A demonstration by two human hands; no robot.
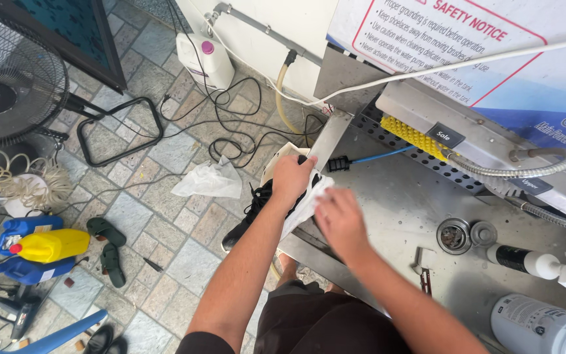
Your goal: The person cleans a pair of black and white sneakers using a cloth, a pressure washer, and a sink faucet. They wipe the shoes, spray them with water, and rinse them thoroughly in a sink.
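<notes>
My left hand (291,178) grips a black and white shoe (255,204) held over the left edge of a steel sink counter (394,203). The shoe's black toe points down toward the tiled floor. My right hand (339,219) presses a white cloth (304,206) against the side of the shoe. Most of the shoe's upper is hidden behind my left forearm and the cloth.
A yellow brush strip (414,136), a small black brush on a blue hose (339,163), a drain (453,236), and spray bottles (538,263) sit on the counter. On the floor lie a crumpled plastic bag (209,180), cables, sandals (107,244), jugs (54,245) and a fan (8,85).
</notes>
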